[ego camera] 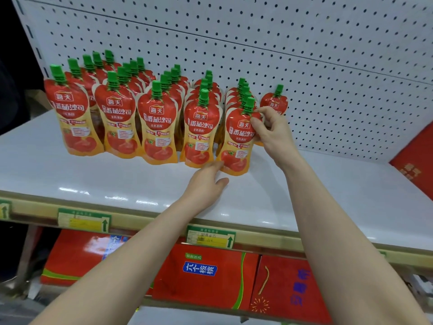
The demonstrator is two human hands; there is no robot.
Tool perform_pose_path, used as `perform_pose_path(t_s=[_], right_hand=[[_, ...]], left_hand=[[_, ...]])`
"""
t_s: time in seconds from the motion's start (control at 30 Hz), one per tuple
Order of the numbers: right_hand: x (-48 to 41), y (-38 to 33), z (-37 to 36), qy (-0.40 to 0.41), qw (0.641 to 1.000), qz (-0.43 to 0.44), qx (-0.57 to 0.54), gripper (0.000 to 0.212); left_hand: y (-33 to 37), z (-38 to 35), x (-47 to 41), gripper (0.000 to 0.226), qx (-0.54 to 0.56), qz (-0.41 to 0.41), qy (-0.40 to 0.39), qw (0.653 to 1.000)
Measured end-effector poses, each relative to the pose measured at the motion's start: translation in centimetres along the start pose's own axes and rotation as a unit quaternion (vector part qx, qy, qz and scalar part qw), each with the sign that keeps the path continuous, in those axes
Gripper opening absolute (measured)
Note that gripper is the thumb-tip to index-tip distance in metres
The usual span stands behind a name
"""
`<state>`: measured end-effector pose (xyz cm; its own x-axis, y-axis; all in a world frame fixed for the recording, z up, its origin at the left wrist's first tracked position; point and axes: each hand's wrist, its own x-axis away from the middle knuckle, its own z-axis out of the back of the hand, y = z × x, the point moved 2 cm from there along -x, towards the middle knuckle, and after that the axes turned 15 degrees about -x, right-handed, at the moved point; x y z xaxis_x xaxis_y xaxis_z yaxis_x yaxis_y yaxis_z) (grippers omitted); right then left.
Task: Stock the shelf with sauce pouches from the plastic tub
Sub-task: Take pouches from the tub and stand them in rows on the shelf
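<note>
Red and yellow sauce pouches with green caps stand upright in several rows on the white shelf. My right hand pinches the upper right edge of the front pouch of the fifth row. My left hand touches that pouch's bottom left corner with straight fingers, its palm down on the shelf. One single pouch stands behind my right hand near the pegboard, partly hidden. The plastic tub is out of view.
A white pegboard backs the shelf. A red box leans at the shelf's right end. Price labels sit on the front rail. Red gift boxes fill the shelf below.
</note>
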<state>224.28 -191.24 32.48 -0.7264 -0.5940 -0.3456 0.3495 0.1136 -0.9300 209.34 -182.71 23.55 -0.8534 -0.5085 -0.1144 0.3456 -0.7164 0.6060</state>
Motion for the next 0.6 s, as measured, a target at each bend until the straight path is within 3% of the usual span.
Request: perform_pose_path(t_s=[0.3,0.4,0.6], right_hand=[[1.9,-0.3,1.5,-0.009,0.995,0.041,0.093,0.025],[4.7,-0.5,3.8,0.004,0.985,0.079,0.151,0.032],[16.5,0.1,10.1,0.049,0.971,0.15,0.178,0.025]], left_hand=[[0.8,0.1,0.8,0.052,0.0,0.004,0.02,1.0],[2.2,0.3,2.4,0.044,0.039,0.0,0.062,0.997],[6.9,-1.9,10.0,0.028,0.127,-0.036,0.156,0.979]])
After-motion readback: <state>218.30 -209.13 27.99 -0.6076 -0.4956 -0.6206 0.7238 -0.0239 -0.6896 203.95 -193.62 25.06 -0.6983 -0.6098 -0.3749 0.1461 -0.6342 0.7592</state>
